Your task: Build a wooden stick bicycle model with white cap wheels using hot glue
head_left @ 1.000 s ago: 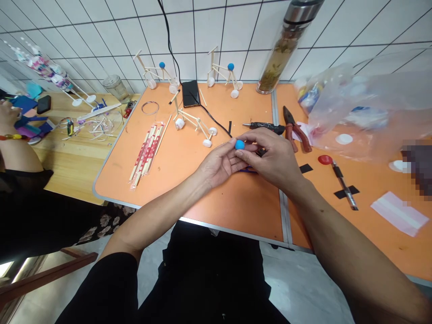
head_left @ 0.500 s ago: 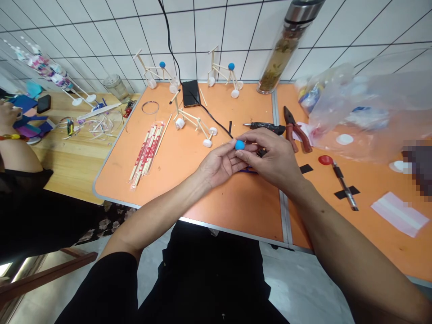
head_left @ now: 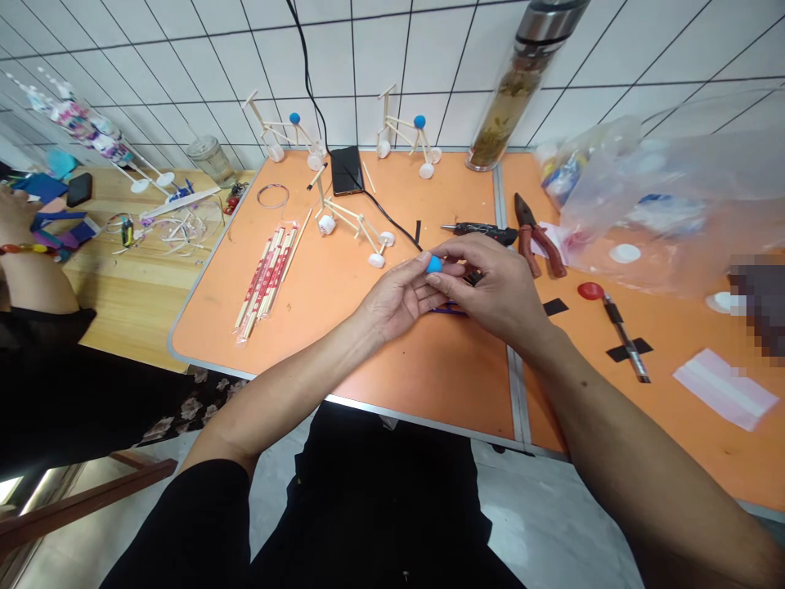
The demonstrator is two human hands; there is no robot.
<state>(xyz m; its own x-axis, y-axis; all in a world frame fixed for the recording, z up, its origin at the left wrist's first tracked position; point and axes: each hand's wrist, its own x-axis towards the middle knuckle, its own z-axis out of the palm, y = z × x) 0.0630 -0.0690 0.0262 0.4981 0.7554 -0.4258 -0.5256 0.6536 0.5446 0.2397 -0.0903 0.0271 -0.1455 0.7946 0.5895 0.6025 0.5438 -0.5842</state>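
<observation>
A small blue ball sits between the fingertips of both hands, over the orange table. My left hand is palm up, its thumb and fingers closed around the ball's left side. From the right, my right hand pinches it with thumb and forefinger. Just beyond my hands lies a black pen-shaped tool with a metal tip. A small tricycle-like frame of sticks with white wheels stands to the left of them. Two similar stick frames, one left and one right, each carry a blue ball near the wall.
Wrapped chopsticks lie at left, a phone at the back with a black cable crossing it. A tea bottle, pliers, a plastic bag and a pen are at right. Another person's arm rests at far left.
The blue ball has turned or shifted very slightly between my fingers. Both hands stay in nearly the same place. The other person's hand at far left has moved a little.
</observation>
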